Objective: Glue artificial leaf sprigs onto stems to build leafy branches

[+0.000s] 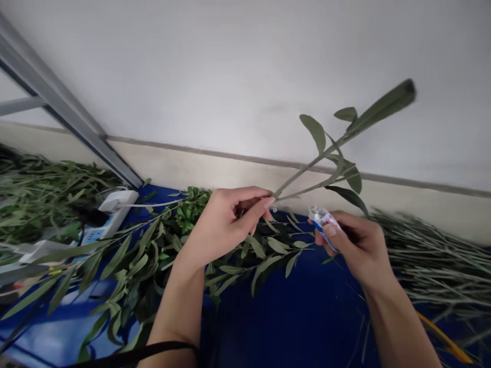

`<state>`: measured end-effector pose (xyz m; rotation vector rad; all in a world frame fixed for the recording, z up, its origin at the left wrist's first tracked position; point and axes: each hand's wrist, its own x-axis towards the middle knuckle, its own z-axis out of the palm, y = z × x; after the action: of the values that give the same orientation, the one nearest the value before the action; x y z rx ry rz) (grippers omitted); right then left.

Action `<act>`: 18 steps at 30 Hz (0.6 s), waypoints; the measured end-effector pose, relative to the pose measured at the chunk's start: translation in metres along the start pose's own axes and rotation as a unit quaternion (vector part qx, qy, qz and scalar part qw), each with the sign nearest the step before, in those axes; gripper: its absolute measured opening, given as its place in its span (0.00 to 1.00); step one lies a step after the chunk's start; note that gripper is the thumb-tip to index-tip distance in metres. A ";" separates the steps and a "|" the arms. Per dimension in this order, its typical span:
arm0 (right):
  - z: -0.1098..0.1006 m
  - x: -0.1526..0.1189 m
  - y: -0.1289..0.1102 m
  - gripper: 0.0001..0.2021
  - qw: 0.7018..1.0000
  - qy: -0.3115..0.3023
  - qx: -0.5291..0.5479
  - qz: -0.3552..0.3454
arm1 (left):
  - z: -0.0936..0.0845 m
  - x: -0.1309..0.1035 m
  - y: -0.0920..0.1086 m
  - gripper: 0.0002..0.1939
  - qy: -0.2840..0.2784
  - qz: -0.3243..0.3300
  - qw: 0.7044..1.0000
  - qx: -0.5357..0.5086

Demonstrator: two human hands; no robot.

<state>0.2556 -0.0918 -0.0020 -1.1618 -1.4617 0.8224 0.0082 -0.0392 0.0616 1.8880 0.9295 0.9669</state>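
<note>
My left hand (230, 225) is closed, its thumb and fingertips pinching the thin end of a leafy green stem (311, 166). The stem slants up to the right, with several long leaves and a thicker, blurred tip. Lower and to the right, my right hand (358, 243) wraps its fingers round a small blue and white packet or tube (325, 229); its exact kind is not clear. The packet's whitish end points up and left, a little apart from the stem. Beneath my hands, more leafy branches (264, 250) lie on the blue surface (295, 312).
A pile of green foliage (57, 189) sits at the left, beside a white power strip (111, 214) with plugs and cables. Many thin bare stems (441, 260) are heaped at the right, near a yellow strip (445, 340). A pale wall (230, 76) and metal frame (80, 112) stand behind.
</note>
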 end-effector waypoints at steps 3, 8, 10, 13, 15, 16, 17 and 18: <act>-0.010 0.000 0.000 0.13 0.999 0.009 -0.033 0.012 | 0.012 0.005 0.000 0.10 -0.010 -0.001 1.000 0.003; -0.015 0.004 -0.005 0.13 0.998 0.024 -0.051 -0.020 | 0.024 0.009 -0.001 0.10 -0.020 -0.005 1.000 0.009; -0.015 0.005 -0.004 0.13 0.998 0.028 -0.042 -0.029 | 0.027 0.010 0.000 0.11 -0.022 -0.005 1.000 0.014; -0.015 0.006 -0.002 0.13 0.999 0.028 -0.033 -0.027 | 0.029 0.011 0.000 0.11 -0.019 -0.004 1.000 0.024; -0.015 0.007 -0.001 0.13 0.999 0.031 -0.027 -0.028 | 0.029 0.011 0.001 0.11 -0.018 -0.007 0.999 0.032; -0.015 0.007 -0.001 0.13 0.999 0.033 -0.022 -0.029 | 0.029 0.011 0.001 0.12 -0.019 -0.009 0.999 0.034; -0.015 0.007 0.000 0.13 0.999 0.036 -0.017 -0.029 | 0.029 0.011 0.002 0.12 -0.020 -0.011 0.999 0.036; -0.014 0.007 -0.001 0.12 0.999 0.038 -0.012 -0.029 | 0.029 0.011 0.002 0.12 -0.021 -0.012 0.999 0.037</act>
<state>0.2697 -0.0863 0.0039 -1.1514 -1.4386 0.7151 0.0382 -0.0396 0.0550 1.9472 0.9716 0.8857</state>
